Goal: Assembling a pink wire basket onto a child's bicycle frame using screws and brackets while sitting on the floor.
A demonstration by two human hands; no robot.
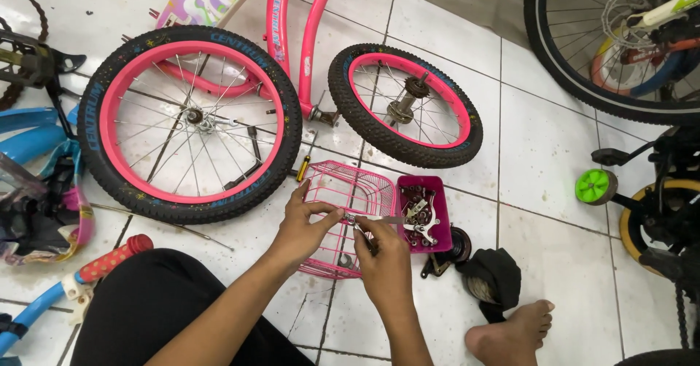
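Small metal part (351,219) between fingers (332,213), indistinct.

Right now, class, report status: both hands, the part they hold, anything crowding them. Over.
Left hand pinching small metal part. Right hand on it too, gripping thin tool. Pink wire basket directly beneath; parts tray alongside.

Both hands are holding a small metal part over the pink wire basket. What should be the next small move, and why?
Probably a small turn of the metal tool in the right hand while the left hand keeps pinching the small metal part. Both meet at that part just above the pink wire basket, so it looks like a fastener being worked. The tray of metal parts sits close by.
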